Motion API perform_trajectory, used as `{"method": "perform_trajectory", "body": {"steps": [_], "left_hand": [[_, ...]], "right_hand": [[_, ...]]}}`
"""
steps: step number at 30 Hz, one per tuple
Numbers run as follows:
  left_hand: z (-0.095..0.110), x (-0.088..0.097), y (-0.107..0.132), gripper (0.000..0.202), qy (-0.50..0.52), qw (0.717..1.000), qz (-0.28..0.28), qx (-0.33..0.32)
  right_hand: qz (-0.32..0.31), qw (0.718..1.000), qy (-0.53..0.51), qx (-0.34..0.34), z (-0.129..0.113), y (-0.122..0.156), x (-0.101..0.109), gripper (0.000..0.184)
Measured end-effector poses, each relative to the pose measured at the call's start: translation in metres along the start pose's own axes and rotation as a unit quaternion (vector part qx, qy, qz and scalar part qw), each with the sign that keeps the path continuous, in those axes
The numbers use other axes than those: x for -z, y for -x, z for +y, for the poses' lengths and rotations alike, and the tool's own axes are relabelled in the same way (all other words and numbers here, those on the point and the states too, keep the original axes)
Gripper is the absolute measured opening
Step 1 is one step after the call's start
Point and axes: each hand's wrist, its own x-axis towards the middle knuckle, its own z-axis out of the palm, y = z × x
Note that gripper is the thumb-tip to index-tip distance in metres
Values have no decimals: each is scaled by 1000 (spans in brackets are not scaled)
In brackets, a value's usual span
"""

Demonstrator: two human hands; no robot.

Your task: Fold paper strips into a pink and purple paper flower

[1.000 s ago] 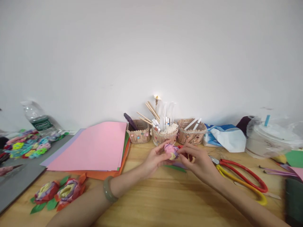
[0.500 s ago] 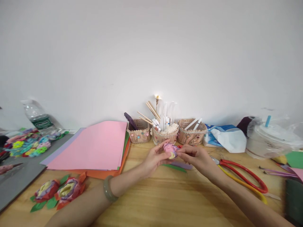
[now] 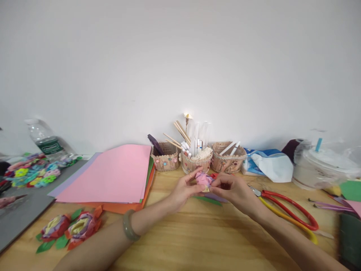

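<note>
A small pink and purple folded paper flower [image 3: 203, 179] is held above the wooden table [image 3: 186, 237] in front of three small stick baskets. My left hand [image 3: 184, 190], with a ring and a green bangle on the wrist, pinches its left side. My right hand [image 3: 232, 190] has its fingers closed on the flower's right side. Green and purple paper strips [image 3: 210, 199] lie on the table just under the hands.
A stack of pink, purple and orange paper sheets [image 3: 113, 175] lies to the left. Two finished paper flowers [image 3: 69, 229] sit at the front left. Red and yellow scissors [image 3: 290, 214] lie to the right, near a lidded cup [image 3: 321, 165] and a tissue pack [image 3: 267, 163]. A water bottle [image 3: 45, 141] stands at the far left.
My right hand's fingers have curled in closer over the flower's right side. The flower has turned slightly between both hands. Nothing else has moved.
</note>
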Motion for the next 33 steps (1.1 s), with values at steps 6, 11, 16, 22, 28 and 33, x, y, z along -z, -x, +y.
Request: {"method": "perform_trajectory", "body": {"steps": [6,11,16,22,28,33], "left_hand": [[0,0,0,70,-16,1000,8,0],[1,1,0,70,-15,1000,8,-3],[1,2,0,72,-15,1000,2,1],[-1,3,-1,74,-21,1000,-11,1],[-3,4,-2,72,-36,999,-34,-3],[-2,3,-1,75,-29,999,-18,2]], "right_hand": [[-5,1000,4,15,1,0,0,21],[-6,998,3,62,1,1,2,22],[1,999,-1,41,0,1,2,20],[-6,1000,-15,-22,2,-1,0,18],[-14,997,-40,-59,1,0,-4,17],[14,1000,-4,-15,0,1,-7,15]]}}
